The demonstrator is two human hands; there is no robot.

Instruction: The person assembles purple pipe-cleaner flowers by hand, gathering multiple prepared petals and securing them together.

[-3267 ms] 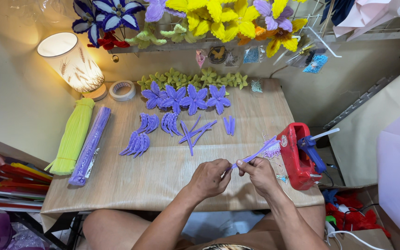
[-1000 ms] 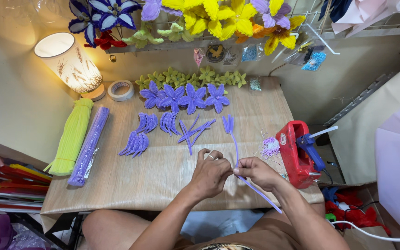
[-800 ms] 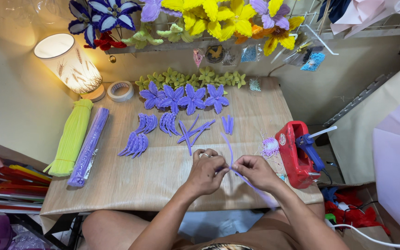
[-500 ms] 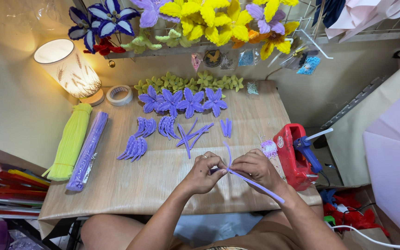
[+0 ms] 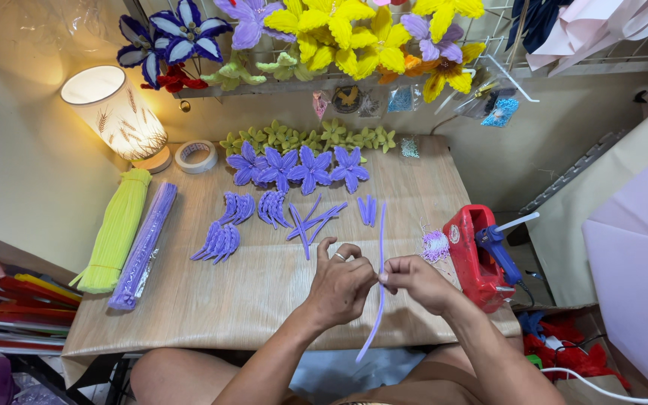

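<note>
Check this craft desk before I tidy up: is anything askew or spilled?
Nothing spilled. The purple petals lie in loose groups, and the glue gun sits at the table edge. Both hands pinch a purple stem.

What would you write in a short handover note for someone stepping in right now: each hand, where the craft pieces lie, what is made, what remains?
Left hand and right hand pinch one purple pipe cleaner at its middle, still straight.
Done: four purple flowers, bent petal clusters on the table.
Left: unshaped purple bundle and yellow-green bundle at the left edge.
Glue gun sits right.
</note>
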